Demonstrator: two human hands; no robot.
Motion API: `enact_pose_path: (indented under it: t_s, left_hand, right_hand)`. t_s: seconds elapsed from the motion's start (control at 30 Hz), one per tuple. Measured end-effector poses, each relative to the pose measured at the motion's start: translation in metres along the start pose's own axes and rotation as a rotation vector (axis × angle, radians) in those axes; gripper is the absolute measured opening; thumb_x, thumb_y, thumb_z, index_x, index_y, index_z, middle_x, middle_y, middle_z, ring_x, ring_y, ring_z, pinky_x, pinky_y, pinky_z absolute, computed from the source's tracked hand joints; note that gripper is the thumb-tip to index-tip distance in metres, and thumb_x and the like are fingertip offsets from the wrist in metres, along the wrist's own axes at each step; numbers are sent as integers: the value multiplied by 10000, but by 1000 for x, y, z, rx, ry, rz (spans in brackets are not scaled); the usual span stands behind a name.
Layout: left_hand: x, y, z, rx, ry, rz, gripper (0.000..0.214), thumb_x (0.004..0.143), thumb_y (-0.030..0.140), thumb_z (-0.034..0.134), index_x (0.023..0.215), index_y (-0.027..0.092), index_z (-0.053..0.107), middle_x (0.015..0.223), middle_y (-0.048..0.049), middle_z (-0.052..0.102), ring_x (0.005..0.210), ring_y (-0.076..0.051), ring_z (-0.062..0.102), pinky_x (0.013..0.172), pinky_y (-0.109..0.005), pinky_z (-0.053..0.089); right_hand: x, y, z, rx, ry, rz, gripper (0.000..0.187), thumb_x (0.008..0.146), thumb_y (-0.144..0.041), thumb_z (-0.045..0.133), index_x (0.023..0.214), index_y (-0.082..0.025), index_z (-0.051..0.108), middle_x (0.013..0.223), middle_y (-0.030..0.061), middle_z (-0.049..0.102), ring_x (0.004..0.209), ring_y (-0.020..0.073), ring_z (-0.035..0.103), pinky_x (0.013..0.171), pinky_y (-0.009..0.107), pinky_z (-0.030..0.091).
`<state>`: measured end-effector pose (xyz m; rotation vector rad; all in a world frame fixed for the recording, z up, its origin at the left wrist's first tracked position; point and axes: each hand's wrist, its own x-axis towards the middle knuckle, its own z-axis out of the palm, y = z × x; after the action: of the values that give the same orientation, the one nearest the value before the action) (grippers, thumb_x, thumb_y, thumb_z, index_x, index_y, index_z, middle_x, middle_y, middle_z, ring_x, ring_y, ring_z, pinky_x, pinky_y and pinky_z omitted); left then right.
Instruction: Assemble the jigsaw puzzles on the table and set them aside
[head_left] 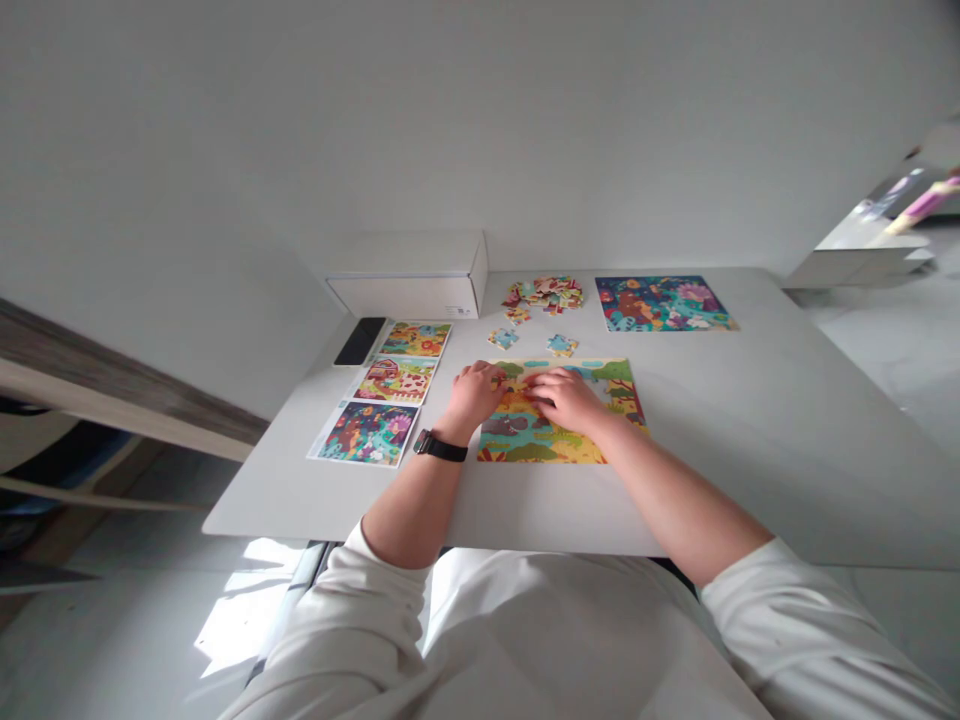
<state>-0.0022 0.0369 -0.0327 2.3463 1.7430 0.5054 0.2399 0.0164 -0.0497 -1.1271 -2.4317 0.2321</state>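
Observation:
A colourful animal jigsaw puzzle lies in front of me, with a hippo, water and trees on it. My left hand rests at its upper left edge, fingers curled in; whatever they may grip is hidden. From the right, my right hand reaches over the puzzle's upper middle, its fingers stretched out and touching the surface. Just beyond the puzzle lie two loose blue-and-yellow puzzle pieces, a left piece and a right piece. Behind them is a heap of mixed puzzle pieces.
A second, dark blue puzzle lies at the back right. On the left are a sheet with three pictures and a black phone. A white box stands against the wall. The white table has rounded corners.

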Motion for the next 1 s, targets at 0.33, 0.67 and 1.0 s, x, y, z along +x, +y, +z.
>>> enact_pose_path:
  t_s: [0.33, 0.67, 1.0]
  left_hand:
    - [5, -1, 9, -138, -3, 302, 293, 950, 210, 701, 1213, 261, 820, 1306, -81, 795, 1254, -270, 711, 1178, -469, 533]
    - [7, -4, 12, -118, -57, 382, 268, 941, 231, 749, 1187, 256, 856, 1277, -77, 824, 1252, -289, 739, 1174, -476, 553]
    - [8, -2, 6, -114, -99, 394, 317, 933, 174, 698, 1189, 261, 863, 1332, -72, 808, 1269, -278, 735, 1203, -463, 544]
  right_hand:
    - [0, 0, 2, 10, -1, 12, 276, 956, -189, 779, 1210, -261, 859, 1338, 83, 799, 1232, 291, 683, 1131, 502, 520]
    - [0, -6, -6, 11, 17, 4, 295, 957, -161, 747, 1216, -255, 852, 1385, 80, 783, 1282, 286, 673, 1159, 493, 508]
    - [-1, -3, -9, -32, -31, 15, 202, 966, -191, 743, 1102, -261, 876, 1282, 70, 819, 1230, 295, 686, 1128, 494, 509]
